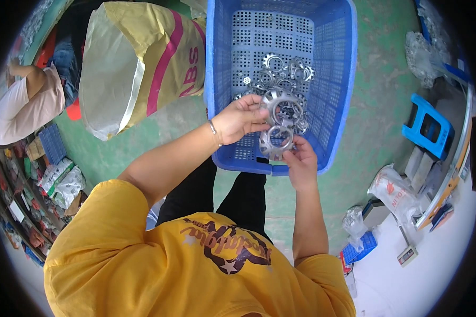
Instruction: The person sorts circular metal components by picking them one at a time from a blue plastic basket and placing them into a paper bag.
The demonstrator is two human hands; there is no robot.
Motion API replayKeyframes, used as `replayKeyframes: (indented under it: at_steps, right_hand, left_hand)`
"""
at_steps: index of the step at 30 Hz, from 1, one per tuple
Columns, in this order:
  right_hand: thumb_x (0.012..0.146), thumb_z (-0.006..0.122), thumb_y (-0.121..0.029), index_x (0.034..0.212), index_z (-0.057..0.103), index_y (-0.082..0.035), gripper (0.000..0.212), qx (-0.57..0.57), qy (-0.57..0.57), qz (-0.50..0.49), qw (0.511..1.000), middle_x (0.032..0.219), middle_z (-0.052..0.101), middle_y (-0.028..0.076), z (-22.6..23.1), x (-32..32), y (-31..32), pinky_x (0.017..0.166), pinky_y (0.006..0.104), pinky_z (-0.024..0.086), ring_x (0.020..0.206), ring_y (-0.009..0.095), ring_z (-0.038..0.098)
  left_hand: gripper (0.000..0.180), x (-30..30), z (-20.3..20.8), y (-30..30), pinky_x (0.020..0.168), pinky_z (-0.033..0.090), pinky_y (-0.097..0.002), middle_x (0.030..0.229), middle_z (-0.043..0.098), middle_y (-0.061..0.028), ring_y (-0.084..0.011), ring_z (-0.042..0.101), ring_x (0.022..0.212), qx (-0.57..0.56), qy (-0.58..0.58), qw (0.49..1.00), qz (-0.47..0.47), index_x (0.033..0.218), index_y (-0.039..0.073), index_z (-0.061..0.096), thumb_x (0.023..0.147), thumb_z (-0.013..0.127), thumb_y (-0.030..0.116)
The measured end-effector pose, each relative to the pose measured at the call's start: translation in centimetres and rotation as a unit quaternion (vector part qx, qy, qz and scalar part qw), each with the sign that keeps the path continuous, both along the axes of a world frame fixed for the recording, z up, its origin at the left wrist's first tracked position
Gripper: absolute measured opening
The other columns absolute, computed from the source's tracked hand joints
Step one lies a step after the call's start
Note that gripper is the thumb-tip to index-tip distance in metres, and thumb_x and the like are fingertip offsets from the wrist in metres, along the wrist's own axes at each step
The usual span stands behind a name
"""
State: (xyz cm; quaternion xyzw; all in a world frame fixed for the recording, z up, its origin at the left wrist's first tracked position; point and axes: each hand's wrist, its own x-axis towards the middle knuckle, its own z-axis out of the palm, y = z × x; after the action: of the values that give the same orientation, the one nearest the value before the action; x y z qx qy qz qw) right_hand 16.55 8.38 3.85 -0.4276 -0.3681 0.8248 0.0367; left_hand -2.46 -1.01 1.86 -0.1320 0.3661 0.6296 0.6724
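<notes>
Over the near end of a blue plastic basket, my hands hold two shiny, silvery notched rings close together. My left hand grips the left edge of the upper ring. The lower ring is pinched at its right side by my right hand. The two rings overlap or touch; I cannot tell if they are joined. Beneath them, a pile of similar rings lies on the basket's perforated bottom, partly hidden by my hands.
A large open yellow sack with a pink stripe stands left of the basket. Far left, another person is in view. A blue plastic stool stands on the right, near a white plastic bag. Cluttered goods line the left side.
</notes>
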Motion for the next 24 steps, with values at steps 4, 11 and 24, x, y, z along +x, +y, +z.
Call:
replayKeyframes:
  at_steps: [4,11,24]
  right_hand:
    - [0.076,0.056,0.000,0.104,0.047,-0.001,0.030,-0.174,0.121,-0.081,0.974,0.097,0.054,0.009,2.0,-0.4,-0.2,0.075,0.0297,0.046,0.088,0.017,0.054]
    - [0.069,0.049,-0.006,0.104,0.045,-0.001,0.036,-0.182,0.083,-0.132,0.971,0.083,0.049,0.004,4.3,-0.2,0.6,0.062,0.0237,0.042,0.070,0.012,0.049]
    - [0.073,0.067,-0.014,0.104,0.050,0.000,0.039,-0.137,0.135,-0.113,0.975,0.102,0.056,0.009,5.0,-3.6,0.3,0.081,0.0326,0.044,0.092,0.019,0.056]
  left_hand:
    - [0.036,0.5,2.5,0.3,0.081,0.047,-0.0272,0.106,0.054,-0.0079,-0.0141,0.053,0.098,0.050,0.257,0.964,-0.036,0.102,0.003,0.046,0.072,0.056,-0.014]
    - [0.049,0.0,6.9,0.5,0.090,0.041,-0.0321,0.114,0.049,-0.0151,-0.0221,0.049,0.107,0.097,0.494,0.864,0.000,0.109,0.003,0.039,0.068,0.062,-0.012]
    - [0.056,0.5,8.5,-0.6,0.086,0.042,-0.0344,0.107,0.056,-0.0116,-0.0281,0.051,0.103,0.119,0.757,0.639,-0.067,0.112,0.002,0.046,0.059,0.059,-0.012]
